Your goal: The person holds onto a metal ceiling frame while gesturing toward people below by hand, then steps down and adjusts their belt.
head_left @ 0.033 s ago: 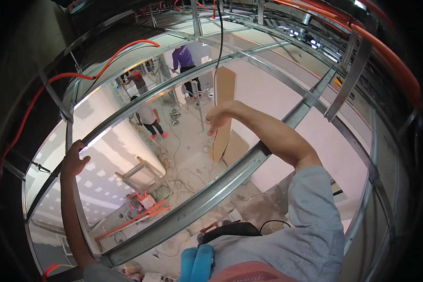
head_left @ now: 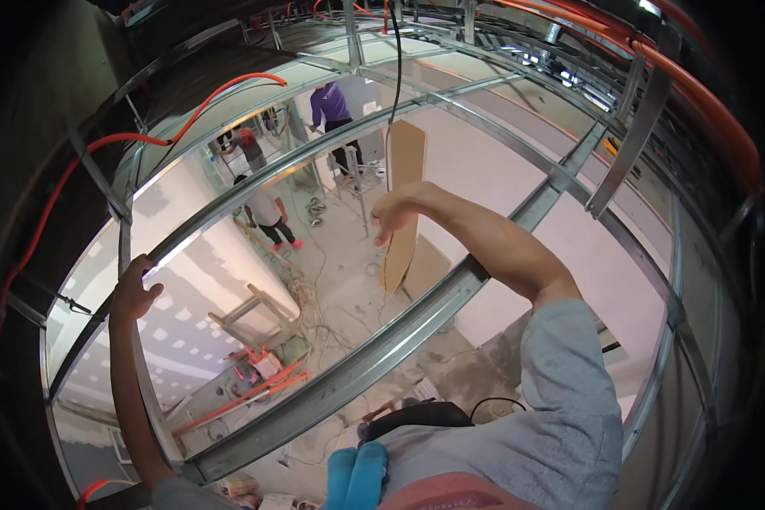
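My left hand (head_left: pixel 134 293) is at the left, its fingers hooked over a galvanised metal ceiling channel (head_left: pixel 217 204), the thumb sticking out to the side. My right forearm lies across a nearer metal channel (head_left: pixel 348 374). Beyond that channel my right hand (head_left: pixel 391 214) hangs down from a bent wrist, with loose, partly hidden fingers and nothing visible in them. A black cable (head_left: pixel 399 76) drops from above and passes close by the right hand; whether they touch I cannot tell. Blue padded straps or cloth (head_left: pixel 357 476) hang at my chest.
Far below lies a floor (head_left: pixel 348 280) with cables and debris. Several people work there, one in a purple top (head_left: pixel 330 102). A brown board (head_left: pixel 408 149) stands beneath my right hand. Orange conduit (head_left: pixel 212 93) runs at the upper left. A metal hanger strip (head_left: pixel 633 140) slants at right.
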A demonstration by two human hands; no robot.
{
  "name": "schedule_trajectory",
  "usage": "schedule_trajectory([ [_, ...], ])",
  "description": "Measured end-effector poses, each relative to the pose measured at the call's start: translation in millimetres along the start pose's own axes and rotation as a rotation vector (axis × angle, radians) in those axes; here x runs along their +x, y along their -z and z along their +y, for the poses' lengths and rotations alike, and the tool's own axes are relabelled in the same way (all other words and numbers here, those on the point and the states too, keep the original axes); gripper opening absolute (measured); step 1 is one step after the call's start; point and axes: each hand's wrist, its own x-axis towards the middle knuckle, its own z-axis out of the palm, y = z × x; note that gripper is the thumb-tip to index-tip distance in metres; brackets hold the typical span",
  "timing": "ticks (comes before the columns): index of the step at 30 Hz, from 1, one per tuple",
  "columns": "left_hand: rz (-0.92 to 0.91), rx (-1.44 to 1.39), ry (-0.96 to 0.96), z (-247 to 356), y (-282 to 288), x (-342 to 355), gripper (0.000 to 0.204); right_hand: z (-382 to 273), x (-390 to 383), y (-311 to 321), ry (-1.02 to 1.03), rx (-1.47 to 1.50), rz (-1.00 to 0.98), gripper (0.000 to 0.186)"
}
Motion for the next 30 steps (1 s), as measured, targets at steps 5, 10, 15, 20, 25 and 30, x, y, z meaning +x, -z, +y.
schedule_trajectory([
  [5, -0.005, 0.004, 0.006, 9, -1, 3, 0.058, 4, 0, -3, -0.026, 0.014, 0.004, 0.080],
  [10, -0.014, 0.026, 0.035, 5, 1, -1, 0.060, -1, 2, 0, 0.009, 0.007, -0.019, 0.081],
  [15, -0.012, 0.036, 0.033, 17, 3, 0, 0.060, 1, -1, -2, -0.019, 0.029, -0.023, 0.081],
  [20, -0.004, 0.023, 0.024, 13, 4, -2, 0.059, 1, 6, -1, -0.004, 0.018, -0.012, 0.082],
  [25, 0.011, 0.000, -0.008, 12, 0, 3, 0.059, 8, 16, -6, -0.001, -0.029, -0.003, 0.081],
  [30, 0.010, -0.012, -0.020, -2, -2, 2, 0.059, 3, 13, -2, -0.002, 0.000, -0.029, 0.082],
])
